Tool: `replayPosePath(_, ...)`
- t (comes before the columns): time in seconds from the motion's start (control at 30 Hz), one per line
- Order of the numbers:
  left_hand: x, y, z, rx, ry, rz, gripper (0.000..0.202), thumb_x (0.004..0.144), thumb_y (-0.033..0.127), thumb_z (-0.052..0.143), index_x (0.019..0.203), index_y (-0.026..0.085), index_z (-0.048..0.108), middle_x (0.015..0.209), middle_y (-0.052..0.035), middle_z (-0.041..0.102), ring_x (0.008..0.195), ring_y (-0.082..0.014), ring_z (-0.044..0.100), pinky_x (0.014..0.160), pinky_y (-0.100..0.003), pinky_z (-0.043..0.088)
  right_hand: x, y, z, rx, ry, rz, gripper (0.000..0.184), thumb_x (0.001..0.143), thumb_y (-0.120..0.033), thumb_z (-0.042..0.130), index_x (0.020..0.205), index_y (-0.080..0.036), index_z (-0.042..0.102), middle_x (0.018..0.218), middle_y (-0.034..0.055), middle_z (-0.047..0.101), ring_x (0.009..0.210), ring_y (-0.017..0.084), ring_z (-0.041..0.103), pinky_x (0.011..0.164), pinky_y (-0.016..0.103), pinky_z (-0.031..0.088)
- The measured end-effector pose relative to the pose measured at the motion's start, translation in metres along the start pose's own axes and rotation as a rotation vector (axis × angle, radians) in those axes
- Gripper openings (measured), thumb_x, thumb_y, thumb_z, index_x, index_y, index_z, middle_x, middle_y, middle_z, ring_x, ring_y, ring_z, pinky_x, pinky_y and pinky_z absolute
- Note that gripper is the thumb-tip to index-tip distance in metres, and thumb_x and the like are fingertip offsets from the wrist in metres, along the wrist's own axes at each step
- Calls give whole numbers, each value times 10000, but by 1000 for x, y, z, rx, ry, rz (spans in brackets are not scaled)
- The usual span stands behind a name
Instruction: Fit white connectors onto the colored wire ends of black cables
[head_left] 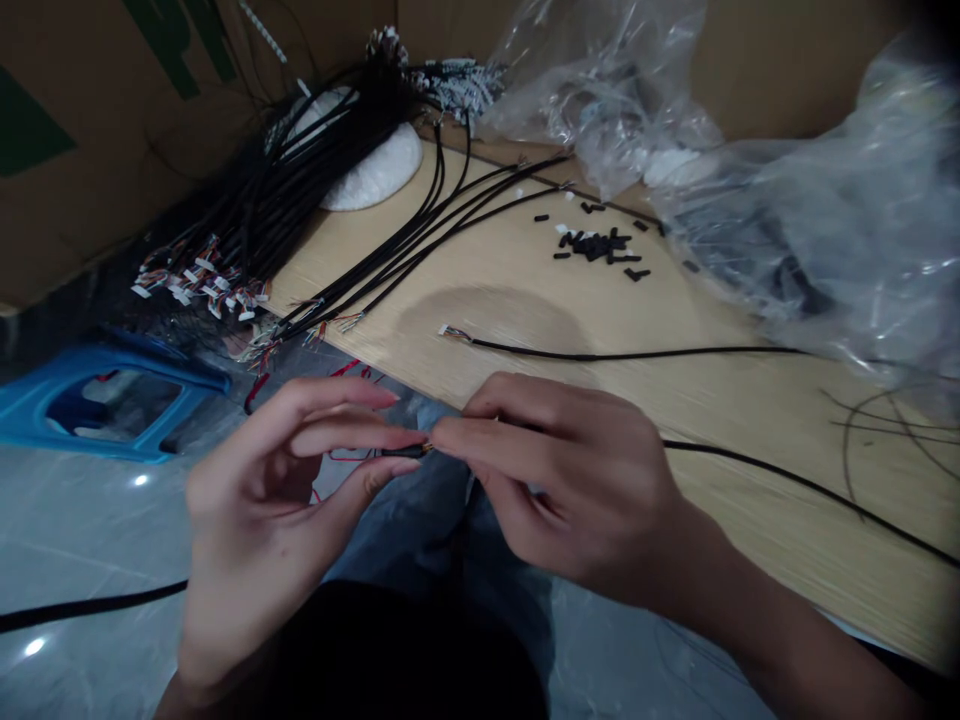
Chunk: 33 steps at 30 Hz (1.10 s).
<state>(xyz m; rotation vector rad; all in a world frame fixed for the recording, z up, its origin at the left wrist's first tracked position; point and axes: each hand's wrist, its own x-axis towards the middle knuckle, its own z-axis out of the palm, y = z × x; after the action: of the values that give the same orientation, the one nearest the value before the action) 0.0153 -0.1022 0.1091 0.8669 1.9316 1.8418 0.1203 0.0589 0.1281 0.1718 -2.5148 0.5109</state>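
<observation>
- The left hand (255,500) pinches a black cable (810,485) near its end between thumb and fingertips, with its other fingers curled loosely.
- The right hand (570,480) closes on the same thin, round cable from the other side. Its fingertips meet the left hand's grip at a small metal tip (429,447), and the two hands nearly touch there, in the air over the person's denim jeans (420,530).
- One length of cable passes behind the right hand and runs across a light wooden table (675,300) with a fine grain.
- Another single black cable (600,352) lies on the table, ending in one tiny white plug (454,331).
- About five black cables (420,240) lie side by side, with frayed coloured wire ends.
- A thick heap of many black cables (277,190) ends in white plugs, too many to count, beside one rounded white foam lump (375,170).
- More than a dozen short black rubbery pieces (596,245) lie in a small scatter.
- Two crinkled clear plastic bags (810,220) sit at the far edge.
- One blue plastic stool (112,400) with a square opening stands on the shiny grey floor (75,520), by a brown cardboard box (75,120).
</observation>
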Motion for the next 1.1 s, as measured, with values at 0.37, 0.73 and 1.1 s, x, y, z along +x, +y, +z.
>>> replayPosePath(0.37, 6, -2, 0, -5, 1, -48, 311, 714, 205, 839, 970, 310, 697, 839, 47, 731, 737, -139, 731, 760, -220, 624, 1, 0, -2, -83, 0, -26, 191, 841, -35, 539, 822, -150, 690, 714, 30, 647, 612, 152, 618, 522, 279, 505)
replayPosePath(0.73, 7, -4, 0, -14, -18, 0, 314, 734, 135, 808, 988, 296, 719, 852, 60, 748, 746, -106, 714, 688, -154, 589, 6, -2, -7, 180, -49, 97, 112, 827, -38, 603, 808, -104, 692, 734, 18, 662, 664, 95, 614, 594, 206, 488)
replayPosePath(1.1, -1, 1, 22, 134, 124, 261, 227, 814, 62, 712, 905, 263, 766, 873, 70, 746, 824, -109, 666, 855, -255, 507, 14, -9, -9, 533, -98, 529, 143, 844, -65, 598, 766, -134, 697, 631, -61, 652, 526, 15, 508, 462, 98, 392)
